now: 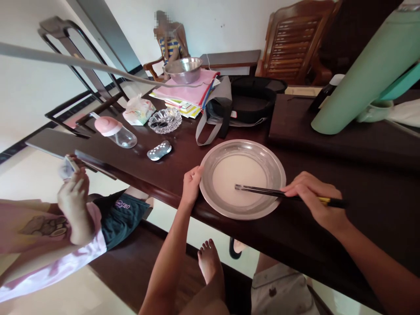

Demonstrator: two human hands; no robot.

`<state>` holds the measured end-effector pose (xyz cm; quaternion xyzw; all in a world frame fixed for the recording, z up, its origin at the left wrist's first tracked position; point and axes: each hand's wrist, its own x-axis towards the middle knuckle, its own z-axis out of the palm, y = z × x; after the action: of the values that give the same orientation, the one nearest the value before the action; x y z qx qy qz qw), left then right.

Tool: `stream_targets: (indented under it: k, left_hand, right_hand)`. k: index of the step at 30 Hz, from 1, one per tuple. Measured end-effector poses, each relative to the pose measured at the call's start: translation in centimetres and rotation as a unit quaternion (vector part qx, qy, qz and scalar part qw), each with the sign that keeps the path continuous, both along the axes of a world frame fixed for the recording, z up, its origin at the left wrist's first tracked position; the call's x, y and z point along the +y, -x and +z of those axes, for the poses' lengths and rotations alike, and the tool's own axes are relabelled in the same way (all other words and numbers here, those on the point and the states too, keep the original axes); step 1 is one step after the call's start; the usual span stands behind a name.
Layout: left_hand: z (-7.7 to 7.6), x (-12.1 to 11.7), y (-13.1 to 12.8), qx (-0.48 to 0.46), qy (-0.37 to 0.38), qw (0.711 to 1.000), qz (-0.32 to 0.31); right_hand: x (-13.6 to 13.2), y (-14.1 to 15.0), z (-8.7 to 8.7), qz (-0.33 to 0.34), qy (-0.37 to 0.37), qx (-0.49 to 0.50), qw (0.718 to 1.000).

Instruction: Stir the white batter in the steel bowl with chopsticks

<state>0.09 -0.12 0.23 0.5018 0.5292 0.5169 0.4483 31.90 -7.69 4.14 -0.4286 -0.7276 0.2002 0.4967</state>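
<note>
A wide metal bowl [206,190] stands near the front edge of the dark table, with a whitish liquid [241,177] in it. My left hand [192,184] grips the bowl's left rim, its thumb side up and its fingers folded against the edge. In my right hand [315,197] is a pair of black chopsticks [269,191], held from the right across the rim. Their pale tips reach over the middle of the liquid; whether they dip into it I cannot tell.
Behind the bowl sit a grey-black bag [223,109], a glass ashtray [165,120], a patterned case [159,150], a pink-lidded bottle [114,131] and stacked folders under a steel bowl [184,71]. A green cylinder [364,74] leans at right. Another person's hand [75,188] holds something at left.
</note>
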Motion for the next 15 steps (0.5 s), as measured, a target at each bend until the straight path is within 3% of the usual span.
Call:
stream_targets:
  k: [3, 6, 10, 12, 15]
  left_hand:
    - [-0.06, 0.04, 0.04, -0.001, 0.004, 1.0, 0.004]
    - [0.05, -0.05, 0.01, -0.004, 0.008, 1.0, 0.001]
    - [0.41, -0.13, -0.22, 0.002, 0.002, 1.0, 0.002]
    - [0.51, 0.07, -0.36, 0.003, -0.008, 1.0, 0.024]
    - [0.82, 0.57, -0.47, -0.064, -0.022, 0.992, 0.109]
  right_hand:
    - [0.08, 0.15, 0.02, -0.018, -0.01, -0.042, 0.999]
    - [0.12, 0.09, -0.03, -0.048, -0.015, -0.005, 0.999]
    - [0.08, 0.2, 0.09, 0.016, -0.035, -0.029, 0.999]
    - [0.12, 0.22, 0.18, 0.005, -0.039, -0.052, 0.998]
    - [0.15, 0.12, 0.2, -0.053, -0.023, -0.035, 0.998]
